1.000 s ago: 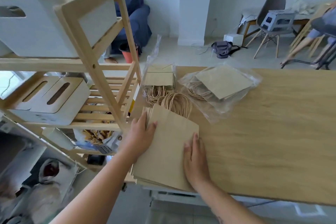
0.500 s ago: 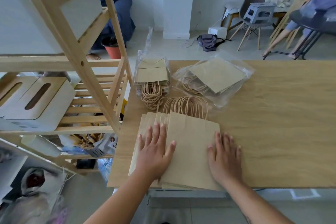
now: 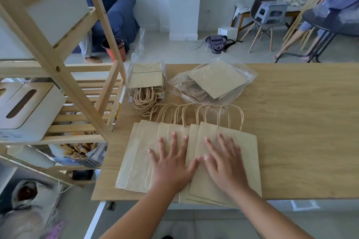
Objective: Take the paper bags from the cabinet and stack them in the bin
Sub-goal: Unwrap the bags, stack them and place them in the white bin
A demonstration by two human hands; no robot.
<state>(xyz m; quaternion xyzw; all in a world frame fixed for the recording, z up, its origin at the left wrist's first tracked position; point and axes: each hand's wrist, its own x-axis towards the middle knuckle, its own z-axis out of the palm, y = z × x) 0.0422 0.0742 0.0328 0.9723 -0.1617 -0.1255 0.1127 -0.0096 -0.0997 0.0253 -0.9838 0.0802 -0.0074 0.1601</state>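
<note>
Several flat brown paper bags (image 3: 136, 157) with twisted cord handles lie fanned out sideways on the wooden table (image 3: 301, 132), near its front edge. My left hand (image 3: 172, 165) rests flat on the middle of the fan, fingers spread. My right hand (image 3: 223, 163) presses flat on the top right bag, fingers spread too. Neither hand grips anything. Behind the fan lie two more bundles of paper bags in clear plastic wrap, one upright-facing bundle (image 3: 146, 79) and one tilted bundle (image 3: 215, 81). A white bin (image 3: 56, 11) stands on the top of the wooden shelf unit (image 3: 64, 75) at left.
Another white box with slot handles (image 3: 29, 106) sits on the shelf's middle level, and clutter fills the levels below. Beyond the table are a blue sofa (image 3: 116, 11), a red pot (image 3: 114, 48), a grey chair (image 3: 264, 6) and a person's legs at right.
The bags, a fairly tight stack a second ago, are now spread sideways into a fan. Both hands moved onto the top of the stack, close together, and the view shifted.
</note>
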